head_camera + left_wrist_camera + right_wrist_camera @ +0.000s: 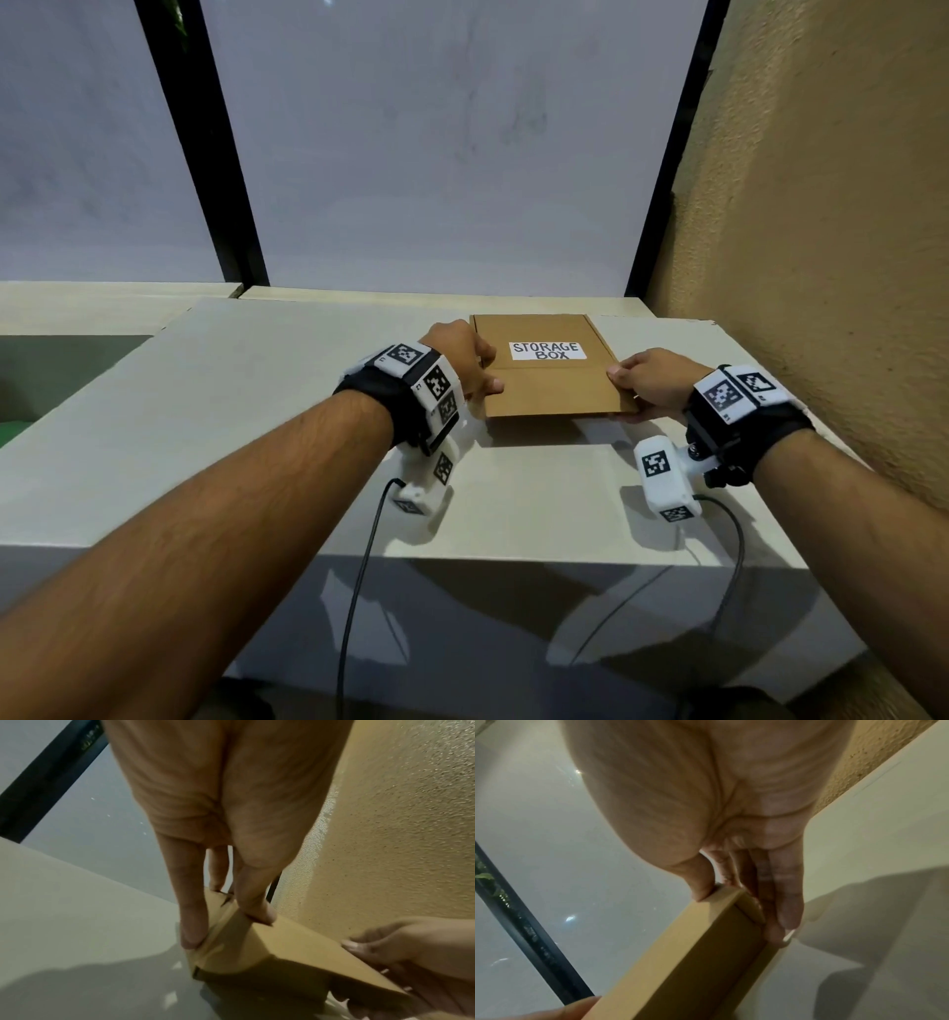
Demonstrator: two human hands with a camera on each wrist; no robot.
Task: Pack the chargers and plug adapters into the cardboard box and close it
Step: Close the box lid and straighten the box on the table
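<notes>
A flat brown cardboard box (549,380) with a white "STORAGE BOX" label (548,351) sits at the far right of the white table (257,411). Its lid lies down over it, and the front flap sticks out toward me. My left hand (485,375) pinches the flap's left corner, thumb (257,902) on top and fingers (192,914) against the side of the box (295,947). My right hand (624,393) pinches the right corner, thumb (698,882) on top and fingers (782,902) down the side of the box (680,953). No chargers or adapters show; the inside is hidden.
A rough tan wall (821,231) rises close to the right of the box. Frosted window panes with black frames (662,180) stand behind the table. The table's left edge drops to a lower green area (46,380). Black cables (359,591) hang from both wrist cameras over the near edge.
</notes>
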